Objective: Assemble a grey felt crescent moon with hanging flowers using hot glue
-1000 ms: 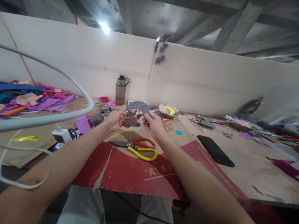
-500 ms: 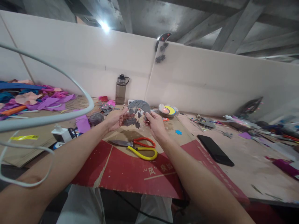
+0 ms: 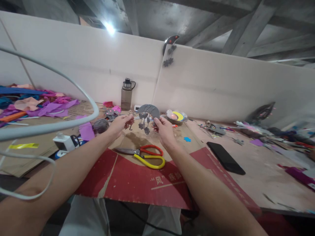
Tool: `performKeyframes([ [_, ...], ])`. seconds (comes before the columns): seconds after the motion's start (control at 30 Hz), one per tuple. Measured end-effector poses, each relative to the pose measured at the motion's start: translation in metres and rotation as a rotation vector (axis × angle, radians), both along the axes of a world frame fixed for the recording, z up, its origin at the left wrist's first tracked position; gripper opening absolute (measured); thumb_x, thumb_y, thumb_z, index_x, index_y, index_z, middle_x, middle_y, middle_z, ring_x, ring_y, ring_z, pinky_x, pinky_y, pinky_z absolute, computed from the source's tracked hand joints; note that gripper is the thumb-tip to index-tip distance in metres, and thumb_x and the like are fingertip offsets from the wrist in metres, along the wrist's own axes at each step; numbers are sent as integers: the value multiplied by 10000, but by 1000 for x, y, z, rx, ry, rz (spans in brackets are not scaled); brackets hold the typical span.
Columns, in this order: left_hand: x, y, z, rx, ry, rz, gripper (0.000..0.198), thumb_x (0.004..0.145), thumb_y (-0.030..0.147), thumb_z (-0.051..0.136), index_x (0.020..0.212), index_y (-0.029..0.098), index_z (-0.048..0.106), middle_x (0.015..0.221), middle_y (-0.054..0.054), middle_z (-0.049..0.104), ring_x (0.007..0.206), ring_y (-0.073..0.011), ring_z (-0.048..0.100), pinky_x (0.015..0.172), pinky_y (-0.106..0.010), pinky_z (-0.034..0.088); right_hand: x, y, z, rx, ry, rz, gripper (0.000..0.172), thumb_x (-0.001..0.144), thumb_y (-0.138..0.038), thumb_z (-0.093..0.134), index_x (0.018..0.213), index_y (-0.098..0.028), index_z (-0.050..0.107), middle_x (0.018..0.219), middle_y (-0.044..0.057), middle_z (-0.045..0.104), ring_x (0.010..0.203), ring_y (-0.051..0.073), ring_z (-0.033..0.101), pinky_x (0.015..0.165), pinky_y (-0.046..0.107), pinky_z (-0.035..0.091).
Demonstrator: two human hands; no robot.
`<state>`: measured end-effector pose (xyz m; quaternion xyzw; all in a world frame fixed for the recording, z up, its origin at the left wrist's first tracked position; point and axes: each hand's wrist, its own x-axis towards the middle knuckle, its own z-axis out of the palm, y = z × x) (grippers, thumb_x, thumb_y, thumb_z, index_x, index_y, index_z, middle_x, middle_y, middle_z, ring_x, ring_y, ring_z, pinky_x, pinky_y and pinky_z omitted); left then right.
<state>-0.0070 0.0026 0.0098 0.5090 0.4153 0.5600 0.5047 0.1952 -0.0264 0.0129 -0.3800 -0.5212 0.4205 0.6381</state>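
Observation:
A grey felt crescent ornament (image 3: 150, 110) hangs above the cardboard, with small hearts and flower shapes dangling from it on strings. My right hand (image 3: 164, 130) pinches its right end between thumb and fingers. To the left of the ornament, my left hand (image 3: 122, 124) is closed in a pinch, apart from the crescent. A thin dark bit shows below those fingertips, too small to name. Scissors (image 3: 145, 154) with one red and one yellow handle lie on the cardboard (image 3: 137, 183) below both hands.
A grey ball of yarn (image 3: 100, 125) and a water bottle (image 3: 126, 95) stand behind my left hand. Felt scraps (image 3: 46, 105) pile up at left, near a white cable (image 3: 61, 124). A phone (image 3: 225, 158) lies at right; a similar crescent (image 3: 169, 44) hangs on the partition.
My left hand has let go of the ornament's left side and moved slightly left. The dangling shapes now hang free, while my right hand keeps its hold.

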Motion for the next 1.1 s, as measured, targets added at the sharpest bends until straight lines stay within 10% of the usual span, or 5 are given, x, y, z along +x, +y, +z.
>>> performKeyframes([
  [0.63,6,-4,1,106,103,48,327,658,464,736,764,159,680,769,-29,663,683,-121,553,558,-220,348,-2,0,-2,-67,104,70,232,661,-399,649,747,-194,581,644,-43,557,560,84,464,483,204,318],
  [1.1,20,-20,6,42,96,-266,268,575,160,802,820,180,696,857,-60,729,841,-203,657,724,-266,460,-5,-2,-2,-63,142,202,283,640,-423,700,775,-198,593,646,-43,551,536,70,464,476,198,330],
])
